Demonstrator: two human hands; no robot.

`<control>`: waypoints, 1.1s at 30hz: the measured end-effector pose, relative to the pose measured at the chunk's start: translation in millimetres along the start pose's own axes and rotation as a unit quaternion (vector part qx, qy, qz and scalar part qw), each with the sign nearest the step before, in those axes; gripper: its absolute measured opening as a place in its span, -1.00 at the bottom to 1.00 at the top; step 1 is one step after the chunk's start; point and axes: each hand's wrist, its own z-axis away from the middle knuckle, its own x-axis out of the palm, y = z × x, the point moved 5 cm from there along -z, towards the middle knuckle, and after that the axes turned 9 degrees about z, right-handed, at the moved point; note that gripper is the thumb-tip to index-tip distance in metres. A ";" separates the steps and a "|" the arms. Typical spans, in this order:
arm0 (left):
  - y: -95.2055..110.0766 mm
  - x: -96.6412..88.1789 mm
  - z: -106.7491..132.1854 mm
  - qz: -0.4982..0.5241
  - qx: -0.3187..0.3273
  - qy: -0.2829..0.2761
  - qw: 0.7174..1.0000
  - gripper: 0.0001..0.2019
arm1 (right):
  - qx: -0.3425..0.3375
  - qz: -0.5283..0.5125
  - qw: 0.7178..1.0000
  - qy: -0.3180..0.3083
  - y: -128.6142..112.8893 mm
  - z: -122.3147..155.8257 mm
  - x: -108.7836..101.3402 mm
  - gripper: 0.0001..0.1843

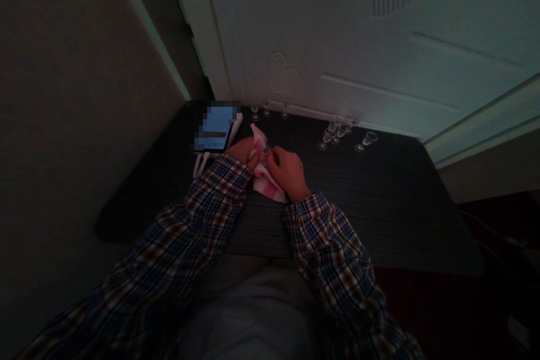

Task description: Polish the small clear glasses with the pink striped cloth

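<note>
My left hand (242, 152) is closed around a pink and white cloth (269, 188), whose lower end hangs down towards the table. Between my hands, partly wrapped in the cloth, there is a glint of a small clear glass (265, 150). My right hand (289, 170) is closed, with thumb and fingers pinched at this glass; most of it is hidden by the cloth and fingers. To the right stands a cluster of small stemmed glasses (336, 131), with one glass (367, 141) a little apart from them.
The dark table (358, 197) backs onto a white panel (337, 45) with heart reliefs. A few more small glasses (267, 109) line its back edge. At the left, a phone or tablet with a lit screen (217, 126) leans on a white object with a looped strap (201, 164).
</note>
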 end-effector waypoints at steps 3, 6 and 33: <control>1.1 -1.1 -0.8 -0.007 -0.011 -0.005 1.000 -0.66 | 0.003 0.001 1.000 -0.006 0.0 -0.1 0.1 -0.64; 2.6 -2.0 -2.0 -0.006 -0.024 -0.015 1.000 -0.64 | 0.001 -0.004 1.000 -0.007 -0.2 0.0 -0.4 -0.65; 0.0 -0.2 -3.8 -0.035 -0.030 -0.010 0.999 -0.70 | 0.002 -0.017 1.000 -0.013 -0.6 -1.0 -0.9 -0.61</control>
